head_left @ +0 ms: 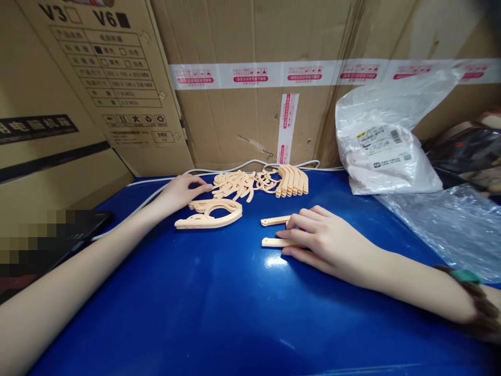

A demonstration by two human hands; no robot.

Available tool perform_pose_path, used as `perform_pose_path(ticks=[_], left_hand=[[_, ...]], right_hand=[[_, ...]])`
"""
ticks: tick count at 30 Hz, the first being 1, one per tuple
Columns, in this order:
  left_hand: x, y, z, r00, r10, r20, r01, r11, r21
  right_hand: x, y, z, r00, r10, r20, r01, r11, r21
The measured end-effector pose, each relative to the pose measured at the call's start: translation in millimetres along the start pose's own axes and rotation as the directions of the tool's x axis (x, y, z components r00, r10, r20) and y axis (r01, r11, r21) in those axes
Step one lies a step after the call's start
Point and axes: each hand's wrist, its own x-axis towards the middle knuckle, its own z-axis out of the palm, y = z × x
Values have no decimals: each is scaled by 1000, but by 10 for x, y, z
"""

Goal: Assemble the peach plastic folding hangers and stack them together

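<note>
My left hand reaches to a pile of thin curved cream plastic hanger parts, its fingertips closed on the end of one at the pile's left edge. In front of it lie assembled folding hangers, stacked flat. My right hand rests low over the table, its fingers closed round a cream hanger arm. Another hanger arm pokes out beside it, its far part hidden under the fingers. Several curved hanger arms sit in a neat row right of the pile.
Everything lies on a glossy blue tabletop. Cardboard boxes wall off the back and left. A white cable runs along the back edge. At right are a labelled plastic bag and crumpled clear film. A dark device lies at left.
</note>
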Motion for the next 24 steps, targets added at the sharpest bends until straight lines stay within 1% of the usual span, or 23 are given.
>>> perform_pose_path(ticks=[5,11,15,18,20,22,23,24], left_hand=[[29,23,54,998,-60,-13,58,992,-110],[-11,78,21,988,-147,-41,133,963,-234],[-80,198,-49,977,-199,-81,164,934,-318],[-137,349,-119,975,-198,-103,144,909,-391],[-183,475,-167,983,-170,-73,119,885,-449],[-238,608,-212,991,-133,-13,107,848,-519],[-270,674,-232,993,-116,20,108,827,-552],[-304,739,-250,992,-104,69,125,784,-608]], right_hand=[[27,-25,7,1000,8,24,-8,1000,-11],[47,-56,-19,999,13,43,-13,1000,-3],[41,-63,-29,1000,22,21,-21,1000,-12],[30,-62,-29,1000,14,-13,-14,999,-45],[19,-56,-28,999,27,-28,-29,998,-59],[5,-40,-30,998,55,-33,-57,996,-67],[-3,-27,-31,997,66,-30,-68,995,-68],[-10,-10,-33,997,77,-27,-78,995,-68]])
